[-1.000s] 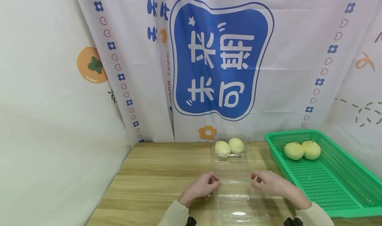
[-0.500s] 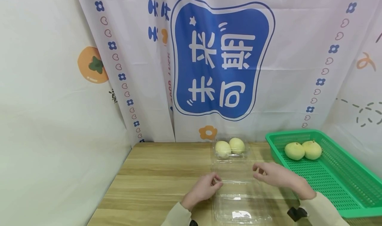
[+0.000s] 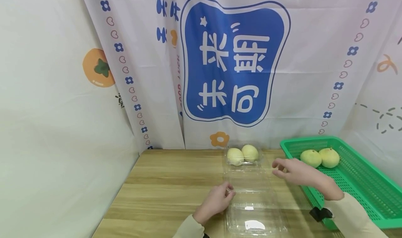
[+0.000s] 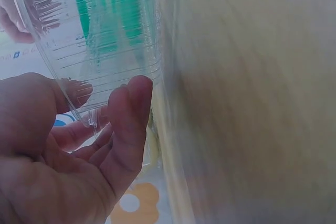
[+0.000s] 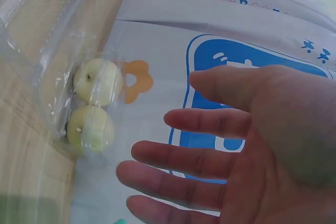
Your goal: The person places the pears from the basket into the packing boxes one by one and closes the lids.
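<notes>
Clamshell box lies long axis away from the person, left hand pinching its edge, right hand spread free.

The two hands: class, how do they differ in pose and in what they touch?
The left hand pinches the clear box edge, fingers curled; the right hand touches nothing, fingers spread. The left hand lies near the person; the right hand is raised farther off, beside the green basket. Both wear cream sleeves.
</notes>
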Demonstrator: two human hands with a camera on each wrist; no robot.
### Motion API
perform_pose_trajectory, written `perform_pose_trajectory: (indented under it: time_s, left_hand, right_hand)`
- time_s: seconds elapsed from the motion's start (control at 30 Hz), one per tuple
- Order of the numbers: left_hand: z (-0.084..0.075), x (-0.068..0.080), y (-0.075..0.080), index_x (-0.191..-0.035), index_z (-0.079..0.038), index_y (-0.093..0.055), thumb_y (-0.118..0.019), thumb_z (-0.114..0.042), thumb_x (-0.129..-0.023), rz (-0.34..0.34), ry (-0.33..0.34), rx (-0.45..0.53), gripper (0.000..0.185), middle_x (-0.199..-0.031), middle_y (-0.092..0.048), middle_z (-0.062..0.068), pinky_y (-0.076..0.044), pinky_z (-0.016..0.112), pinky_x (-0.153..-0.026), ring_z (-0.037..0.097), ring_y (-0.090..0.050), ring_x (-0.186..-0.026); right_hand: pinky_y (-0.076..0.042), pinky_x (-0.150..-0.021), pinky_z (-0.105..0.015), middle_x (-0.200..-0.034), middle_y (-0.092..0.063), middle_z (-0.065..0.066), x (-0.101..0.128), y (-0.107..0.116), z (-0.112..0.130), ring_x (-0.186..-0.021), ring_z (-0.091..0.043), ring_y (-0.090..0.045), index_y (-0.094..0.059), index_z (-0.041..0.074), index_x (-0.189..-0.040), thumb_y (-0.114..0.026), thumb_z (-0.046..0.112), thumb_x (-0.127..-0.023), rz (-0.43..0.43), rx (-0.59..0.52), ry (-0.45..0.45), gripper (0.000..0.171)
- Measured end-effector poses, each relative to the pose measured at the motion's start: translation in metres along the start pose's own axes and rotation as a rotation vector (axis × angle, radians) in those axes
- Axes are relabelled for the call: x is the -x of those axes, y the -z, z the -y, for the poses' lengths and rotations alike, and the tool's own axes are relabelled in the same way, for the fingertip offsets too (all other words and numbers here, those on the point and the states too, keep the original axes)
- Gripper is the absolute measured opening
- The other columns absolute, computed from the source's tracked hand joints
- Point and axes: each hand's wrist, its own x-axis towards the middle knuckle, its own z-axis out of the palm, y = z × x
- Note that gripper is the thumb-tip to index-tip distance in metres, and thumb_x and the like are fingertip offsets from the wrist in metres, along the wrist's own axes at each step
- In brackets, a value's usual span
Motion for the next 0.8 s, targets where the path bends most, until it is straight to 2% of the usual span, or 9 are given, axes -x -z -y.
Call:
perform_pose_trajectory:
  time_s: [0.2,0.43,0.6,0.67,0.8]
  left_hand:
    - [-0.002,0.0,0.0,-0.114,-0.003,-0.06,-0.057,-0.024,-0.099,0.001,-0.014,0.009,0.026,-0.061,-0.057,-0.009,-0.04,0.018,-0.032,-0.001,-0.042,-0.033]
    - [-0.002,0.003,-0.001,-0.114,-0.003,-0.058,-0.057,-0.023,-0.099,0.033,0.027,0.063,0.025,-0.071,-0.066,0.002,-0.045,0.021,-0.033,0.003,-0.048,-0.035]
    - [-0.003,0.001,0.0,-0.114,-0.004,-0.058,-0.057,-0.023,-0.099,0.036,0.04,0.079,0.024,-0.072,-0.066,0.004,-0.045,0.023,-0.033,0.006,-0.05,-0.035]
    - [-0.003,0.001,0.001,-0.114,-0.005,-0.059,-0.057,-0.023,-0.099,0.035,0.042,0.085,0.024,-0.071,-0.066,0.004,-0.045,0.023,-0.033,0.007,-0.051,-0.035]
    - [-0.004,0.001,0.002,-0.114,-0.005,-0.059,-0.057,-0.023,-0.099,0.037,0.052,0.083,0.023,-0.07,-0.066,0.002,-0.045,0.022,-0.033,0.007,-0.05,-0.035]
  right_hand:
    - [-0.055,-0.071,-0.031,-0.099,-0.07,-0.001,-0.006,0.013,-0.011,-0.09,-0.016,-0.066,-0.063,0.01,-0.113,-0.055,0.034,-0.1,-0.065,-0.008,-0.004,0.028]
    - [-0.054,-0.07,-0.03,-0.102,-0.071,-0.005,-0.012,0.013,-0.029,-0.09,-0.017,-0.066,-0.062,0.01,-0.114,-0.054,0.03,-0.101,-0.114,-0.038,-0.01,0.025]
    - [-0.053,-0.066,-0.029,-0.101,-0.071,-0.005,-0.015,0.021,-0.041,-0.078,-0.01,-0.065,-0.061,0.008,-0.119,-0.052,0.03,-0.102,-0.171,-0.051,-0.039,0.029]
    - [-0.052,-0.063,-0.029,-0.098,-0.071,-0.006,-0.017,0.024,-0.048,-0.075,-0.012,-0.065,-0.06,0.006,-0.12,-0.052,0.028,-0.103,-0.195,-0.063,-0.05,0.029]
    - [-0.051,-0.063,-0.03,-0.099,-0.071,-0.011,-0.018,0.023,-0.068,-0.079,-0.019,-0.065,-0.059,0.002,-0.122,-0.051,0.022,-0.103,-0.239,-0.063,-0.072,0.029]
